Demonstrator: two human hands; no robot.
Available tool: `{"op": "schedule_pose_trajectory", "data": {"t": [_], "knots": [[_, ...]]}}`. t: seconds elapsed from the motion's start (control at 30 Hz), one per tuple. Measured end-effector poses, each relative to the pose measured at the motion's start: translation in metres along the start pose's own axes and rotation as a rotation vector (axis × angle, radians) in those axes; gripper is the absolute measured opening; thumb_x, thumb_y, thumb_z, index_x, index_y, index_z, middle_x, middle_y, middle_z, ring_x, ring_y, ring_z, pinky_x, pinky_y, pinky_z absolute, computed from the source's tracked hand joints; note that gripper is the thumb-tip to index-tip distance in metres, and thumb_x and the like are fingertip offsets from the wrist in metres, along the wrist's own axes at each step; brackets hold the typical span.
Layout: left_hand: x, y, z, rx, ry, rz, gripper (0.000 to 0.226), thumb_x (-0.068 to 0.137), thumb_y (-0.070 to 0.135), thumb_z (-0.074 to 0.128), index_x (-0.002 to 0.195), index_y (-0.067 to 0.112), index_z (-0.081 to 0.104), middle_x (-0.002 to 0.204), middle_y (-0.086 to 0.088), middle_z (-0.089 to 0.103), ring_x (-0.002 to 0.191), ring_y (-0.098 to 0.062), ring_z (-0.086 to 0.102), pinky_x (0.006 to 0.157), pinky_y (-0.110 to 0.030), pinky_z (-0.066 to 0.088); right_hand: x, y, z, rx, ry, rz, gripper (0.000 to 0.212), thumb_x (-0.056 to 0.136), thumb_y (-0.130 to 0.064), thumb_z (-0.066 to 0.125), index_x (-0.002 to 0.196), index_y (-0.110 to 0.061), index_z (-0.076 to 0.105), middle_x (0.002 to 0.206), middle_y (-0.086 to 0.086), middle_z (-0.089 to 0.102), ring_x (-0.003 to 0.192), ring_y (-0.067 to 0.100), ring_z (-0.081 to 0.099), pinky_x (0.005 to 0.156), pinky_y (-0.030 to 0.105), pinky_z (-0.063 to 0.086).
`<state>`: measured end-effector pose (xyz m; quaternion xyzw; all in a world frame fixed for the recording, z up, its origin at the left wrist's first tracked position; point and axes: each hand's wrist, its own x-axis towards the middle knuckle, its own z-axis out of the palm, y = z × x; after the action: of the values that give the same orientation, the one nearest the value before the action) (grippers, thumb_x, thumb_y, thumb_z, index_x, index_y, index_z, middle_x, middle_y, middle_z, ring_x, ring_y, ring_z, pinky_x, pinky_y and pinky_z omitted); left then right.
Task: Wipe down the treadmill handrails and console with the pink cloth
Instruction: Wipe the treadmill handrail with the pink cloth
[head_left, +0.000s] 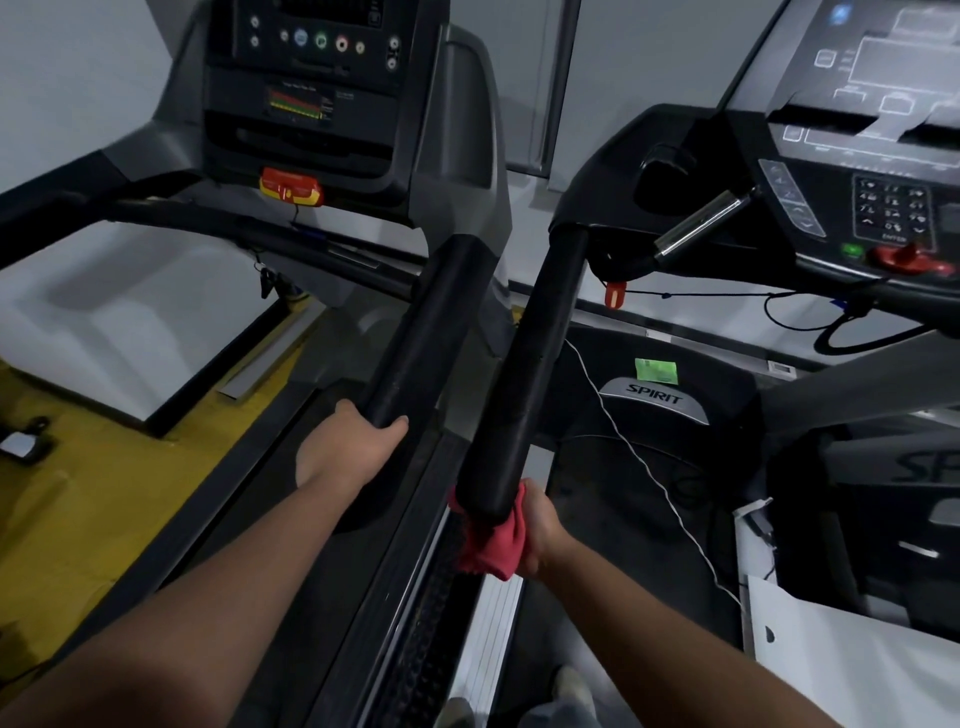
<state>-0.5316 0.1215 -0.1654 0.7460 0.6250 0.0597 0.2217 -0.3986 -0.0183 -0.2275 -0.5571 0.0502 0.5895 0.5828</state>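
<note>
View from the head, looking down between two treadmills. The right hand held the pink cloth bunched against the lower end of the right treadmill's rail. Its fingers curled round the fabric so that it cupped the rail's rounded tip, and part of the cloth hung loose below. This grip probably served to wrap the cloth about the bar so it could slide along it. The left hand gripped the end of the left treadmill's rail, with one digit showing across the bar and the rest hidden behind it, seemingly as a brace while the other arm worked. The two rails ran side by side, near but apart, rising toward the right console and the left console. Both consoles stood well beyond the hands, so the wiping appeared to be at the rail stage. A thin white cord hung near the wiped rail and might snag the cloth.
</note>
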Motion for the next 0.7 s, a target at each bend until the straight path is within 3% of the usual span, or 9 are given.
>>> {"op": "schedule_pose_trajectory", "data": {"t": [0.07, 0.17, 0.27, 0.33, 0.4, 0.47, 0.53, 0.6, 0.7], "knots": [[0.001, -0.001, 0.001, -0.004, -0.005, -0.004, 0.061, 0.083, 0.064, 0.051, 0.113, 0.011, 0.048, 0.078, 0.001, 0.056, 0.066, -0.018, 0.055, 0.054, -0.029, 0.044, -0.001, -0.005, -0.003, -0.059, 0.090, -0.019, 0.014, 0.074, -0.024, 0.048, 0.076, -0.011, 0.050, 0.072, 0.011, 0.051, 0.069, 0.024, 0.051, 0.068, 0.034, 0.043], [0.003, -0.003, 0.001, -0.027, -0.021, -0.016, 0.060, 0.083, 0.064, 0.052, 0.114, 0.012, 0.046, 0.077, 0.003, 0.053, 0.064, -0.015, 0.053, 0.052, -0.028, 0.039, -0.002, -0.019, -0.007, -0.136, 0.196, -0.116, 0.026, 0.090, -0.021, 0.037, 0.073, -0.014, 0.054, 0.066, 0.010, 0.056, 0.069, 0.025, 0.054, 0.064, 0.029, 0.043], [0.003, -0.002, 0.002, -0.031, -0.030, -0.017, 0.058, 0.083, 0.063, 0.053, 0.111, 0.013, 0.045, 0.077, 0.003, 0.054, 0.064, -0.015, 0.053, 0.053, -0.028, 0.041, 0.004, -0.032, 0.000, -0.111, 0.203, -0.186, 0.028, 0.093, -0.015, 0.034, 0.072, -0.014, 0.053, 0.065, 0.008, 0.051, 0.061, 0.020, 0.050, 0.054, 0.024, 0.043], [0.003, -0.001, 0.001, -0.041, -0.023, -0.019, 0.056, 0.082, 0.062, 0.053, 0.108, 0.014, 0.046, 0.077, 0.003, 0.055, 0.063, -0.015, 0.053, 0.056, -0.029, 0.044, 0.013, -0.035, 0.003, -0.051, 0.188, -0.139, 0.027, 0.093, -0.016, 0.034, 0.073, -0.014, 0.052, 0.066, 0.010, 0.053, 0.062, 0.021, 0.053, 0.058, 0.025, 0.050], [0.003, 0.000, 0.002, -0.034, -0.009, -0.022, 0.053, 0.083, 0.061, 0.053, 0.106, 0.014, 0.046, 0.075, 0.003, 0.054, 0.061, -0.013, 0.051, 0.056, -0.029, 0.044, 0.023, -0.034, 0.004, 0.015, 0.112, -0.084, 0.027, 0.091, -0.025, 0.038, 0.089, -0.008, 0.059, 0.083, 0.017, 0.063, 0.080, 0.031, 0.061, 0.085, 0.040, 0.054], [0.003, 0.001, 0.002, -0.016, 0.005, -0.026, 0.052, 0.082, 0.061, 0.054, 0.104, 0.015, 0.045, 0.073, 0.003, 0.053, 0.059, -0.012, 0.049, 0.053, -0.028, 0.040, 0.032, -0.030, 0.002, 0.036, 0.021, -0.040, 0.044, 0.088, -0.033, 0.039, 0.110, -0.003, 0.062, 0.106, 0.023, 0.062, 0.096, 0.035, 0.061, 0.097, 0.049, 0.046], [0.005, 0.001, 0.003, -0.002, 0.013, -0.024, 0.052, 0.081, 0.061, 0.054, 0.103, 0.016, 0.045, 0.074, 0.002, 0.055, 0.060, -0.013, 0.051, 0.051, -0.028, 0.040, 0.039, -0.023, 0.003, 0.092, -0.114, -0.029, 0.051, 0.087, -0.038, 0.039, 0.107, -0.001, 0.067, 0.101, 0.022, 0.066, 0.085, 0.033, 0.065, 0.085, 0.043, 0.048], [0.005, 0.001, 0.002, 0.005, 0.010, -0.021, 0.051, 0.080, 0.062, 0.054, 0.102, 0.017, 0.043, 0.075, 0.001, 0.057, 0.062, -0.015, 0.055, 0.052, -0.028, 0.044, 0.038, -0.015, 0.009, 0.157, -0.301, -0.034, 0.045, 0.080, -0.042, 0.054, 0.096, -0.003, 0.069, 0.087, 0.015, 0.066, 0.070, 0.027, 0.063, 0.073, 0.036, 0.046], [0.006, 0.001, 0.002, 0.005, -0.003, -0.020, 0.051, 0.081, 0.062, 0.053, 0.103, 0.017, 0.041, 0.077, 0.001, 0.058, 0.064, -0.017, 0.057, 0.055, -0.029, 0.048, 0.038, -0.011, 0.015, 0.119, -0.395, -0.073, 0.049, 0.061, -0.041, 0.078, 0.092, -0.005, 0.068, 0.078, 0.012, 0.064, 0.065, 0.024, 0.060, 0.073, 0.035, 0.046]]}}
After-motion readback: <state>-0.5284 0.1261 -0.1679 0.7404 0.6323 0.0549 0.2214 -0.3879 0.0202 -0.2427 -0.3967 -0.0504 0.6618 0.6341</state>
